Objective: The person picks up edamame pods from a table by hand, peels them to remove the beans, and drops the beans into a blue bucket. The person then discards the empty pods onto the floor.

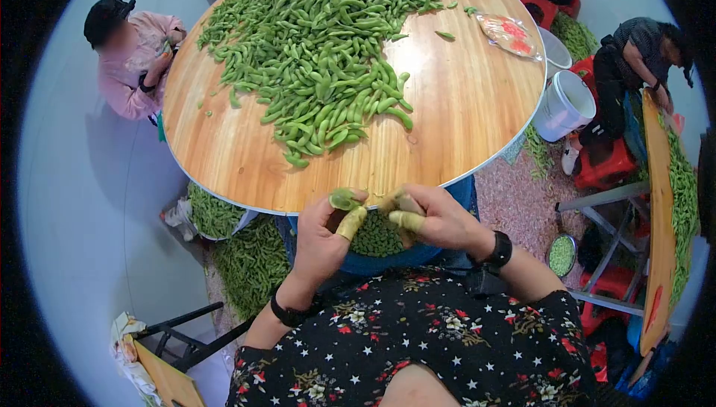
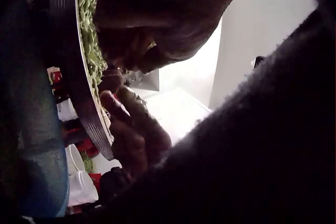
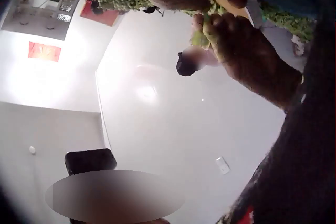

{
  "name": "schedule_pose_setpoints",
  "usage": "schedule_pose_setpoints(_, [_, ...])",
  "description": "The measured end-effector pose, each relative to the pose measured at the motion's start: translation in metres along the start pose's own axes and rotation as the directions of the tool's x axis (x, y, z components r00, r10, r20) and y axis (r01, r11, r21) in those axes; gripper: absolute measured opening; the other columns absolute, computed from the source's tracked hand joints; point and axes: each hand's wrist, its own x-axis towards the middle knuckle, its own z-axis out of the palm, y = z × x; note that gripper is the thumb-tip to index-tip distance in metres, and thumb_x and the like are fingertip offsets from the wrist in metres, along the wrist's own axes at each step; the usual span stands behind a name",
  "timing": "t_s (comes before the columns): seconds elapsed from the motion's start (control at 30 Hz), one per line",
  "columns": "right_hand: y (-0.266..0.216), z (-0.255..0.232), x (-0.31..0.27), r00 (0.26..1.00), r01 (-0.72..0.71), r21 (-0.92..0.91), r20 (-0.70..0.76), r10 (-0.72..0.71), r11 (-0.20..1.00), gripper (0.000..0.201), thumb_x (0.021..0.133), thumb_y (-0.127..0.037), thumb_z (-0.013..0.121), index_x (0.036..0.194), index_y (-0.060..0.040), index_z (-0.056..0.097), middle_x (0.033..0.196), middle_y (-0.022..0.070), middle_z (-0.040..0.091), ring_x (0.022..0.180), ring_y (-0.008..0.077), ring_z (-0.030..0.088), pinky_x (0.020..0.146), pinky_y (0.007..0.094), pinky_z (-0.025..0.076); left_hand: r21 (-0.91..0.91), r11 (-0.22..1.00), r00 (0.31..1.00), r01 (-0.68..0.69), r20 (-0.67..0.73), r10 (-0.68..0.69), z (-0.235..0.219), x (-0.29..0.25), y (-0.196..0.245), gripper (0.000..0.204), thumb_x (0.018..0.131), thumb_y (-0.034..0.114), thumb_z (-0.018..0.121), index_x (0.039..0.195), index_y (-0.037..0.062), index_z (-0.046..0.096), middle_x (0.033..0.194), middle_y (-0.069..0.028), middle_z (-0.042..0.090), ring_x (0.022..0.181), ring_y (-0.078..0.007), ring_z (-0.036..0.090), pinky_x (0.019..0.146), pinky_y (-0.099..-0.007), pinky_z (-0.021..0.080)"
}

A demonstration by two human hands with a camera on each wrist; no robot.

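So the left hand point(image 1: 317, 247) is pinching a green pod point(image 1: 344, 198) between its fingers and its thumb, which has a yellowish cover point(image 1: 350, 223) on it. The right hand point(image 1: 440, 221) is just beside it, fingers bent in toward the thumb, but I honestly can't tell if there's anything between them. The hands look apart, not pressed together. That pod sits just off the near edge of the round worktop point(image 1: 462, 112), over a blue tub point(image 1: 365, 264) with loose green beans point(image 1: 377, 237) in it. My guess is it'd feel super light, skin firm but a bit bendy, maybe slightly slick if damp, and the beans inside would bruise if you squash hard. I'd grab it near one end, thumb on the seam, and go easy on the middle. As for which way it points, the bit you can see in the head view runs roughly side to side, left hand toward right hand, but fingers hide part of it, so no idea which end is the tip. Further out there's a big heap of pods point(image 1: 321, 49) on the worktop, a packet point(image 1: 509, 36) near the right edge, and a white bucket point(image 1: 559, 112) beyond.
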Motion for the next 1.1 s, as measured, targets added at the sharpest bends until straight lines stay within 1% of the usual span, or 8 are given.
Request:
schedule_pose_setpoints(0.07, [-0.019, 0.006, 0.002, 0.963, -0.240, 0.362, -0.030, 0.268, 0.901, 0.021, 0.086, -0.022, 0.065, 0.096, -0.0050, 0.057, 0.075, 0.0039, 0.060, 0.057, 0.0111, 0.056, 0.050, 0.0246, 0.043, -0.498, 0.820, 0.959, 0.282, 0.160, -0.232, 0.004, 0.000, 0.007, 0.020, 0.084, -0.001, 0.062, 0.103, 0.0016, 0.064, 0.096, -0.0056, 0.065, 0.091, -0.0133, 0.060, 0.080, -0.0264, 0.048])
schedule_pose_setpoints(0.4, [-0.015, 0.006, 0.014, 0.938, -0.308, 0.490, 0.015, 0.346, 0.815, 0.020, 0.086, -0.023, 0.066, 0.093, -0.0072, 0.056, 0.067, -0.0004, 0.056, 0.051, 0.0066, 0.050, 0.045, 0.0219, 0.039, -0.365, 0.924, 0.994, 0.111, 0.056, -0.097, 0.006, -0.003, 0.005, 0.032, 0.085, 0.003, 0.064, 0.116, 0.0017, 0.058, 0.097, -0.0039, 0.063, 0.087, -0.0120, 0.059, 0.077, -0.0262, 0.048])
schedule_pose_setpoints(0.5, [-0.011, 0.000, 0.013, 0.984, -0.143, 0.282, -0.062, 0.167, 0.949, 0.017, 0.084, -0.018, 0.067, 0.090, -0.0057, 0.056, 0.064, 0.0014, 0.055, 0.056, 0.0095, 0.052, 0.049, 0.0260, 0.041, 0.066, 0.994, 0.995, -0.092, 0.035, 0.090, -0.006, 0.005, 0.015, 0.030, 0.081, 0.001, 0.064, 0.111, 0.0003, 0.059, 0.093, -0.0095, 0.062, 0.082, -0.0197, 0.062, 0.071, -0.0296, 0.049])
schedule_pose_setpoints(0.57, [-0.007, -0.002, 0.016, 0.993, 0.071, -0.160, -0.078, -0.084, 0.985, 0.017, 0.082, -0.013, 0.068, 0.085, -0.0034, 0.054, 0.064, 0.0056, 0.053, 0.059, 0.0170, 0.054, 0.053, 0.0297, 0.042, 0.308, 0.895, 0.918, -0.322, 0.332, 0.216, -0.013, 0.007, 0.010, 0.026, 0.078, -0.002, 0.061, 0.104, -0.0007, 0.058, 0.093, -0.0164, 0.061, 0.081, -0.0304, 0.062, 0.069, -0.0343, 0.049])
schedule_pose_setpoints(0.7, [-0.009, 0.012, 0.026, 0.829, 0.333, -0.422, -0.296, -0.475, 0.843, 0.019, 0.079, -0.012, 0.069, 0.081, -0.0016, 0.053, 0.065, 0.0093, 0.050, 0.059, 0.0245, 0.051, 0.055, 0.0318, 0.042, 0.291, 0.938, 0.973, -0.189, 0.183, 0.139, -0.007, 0.005, 0.005, 0.020, 0.078, -0.001, 0.058, 0.098, -0.0010, 0.058, 0.089, -0.0196, 0.060, 0.081, -0.0370, 0.060, 0.068, -0.0380, 0.049])
schedule_pose_setpoints(0.9, [-0.010, 0.011, 0.012, 0.962, 0.170, -0.382, -0.134, -0.237, 0.908, 0.017, 0.078, -0.012, 0.071, 0.088, -0.0026, 0.060, 0.065, 0.0065, 0.052, 0.058, 0.0219, 0.050, 0.057, 0.0294, 0.044, 0.167, 0.975, 0.976, -0.146, 0.184, 0.114, -0.006, 0.007, 0.004, 0.011, 0.083, 0.006, 0.058, 0.091, -0.0013, 0.059, 0.079, -0.0179, 0.061, 0.074, -0.0356, 0.060, 0.066, -0.0361, 0.048])
schedule_pose_setpoints(0.97, [-0.012, 0.017, 0.010, 0.984, 0.016, 0.173, -0.180, 0.015, 0.985, 0.018, 0.081, -0.015, 0.070, 0.086, -0.0025, 0.059, 0.065, 0.0010, 0.054, 0.057, 0.0127, 0.049, 0.055, 0.0265, 0.043, 0.043, 0.996, 0.970, -0.084, 0.232, 0.072, -0.005, 0.008, -0.001, 0.013, 0.087, 0.012, 0.057, 0.089, -0.0016, 0.058, 0.076, -0.0166, 0.060, 0.070, -0.0326, 0.060, 0.063, -0.0336, 0.046])
schedule_pose_setpoints(1.1, [-0.012, 0.018, 0.012, 0.986, 0.034, 0.140, -0.165, -0.011, 0.990, 0.015, 0.088, -0.016, 0.063, 0.095, -0.0039, 0.059, 0.066, -0.0003, 0.055, 0.051, 0.0068, 0.048, 0.046, 0.0203, 0.038, -0.040, 0.998, 0.980, 0.040, 0.198, -0.031, 0.001, 0.007, 0.003, 0.017, 0.090, 0.016, 0.056, 0.089, -0.0012, 0.058, 0.074, -0.0152, 0.059, 0.068, -0.0301, 0.059, 0.061, -0.0323, 0.046])
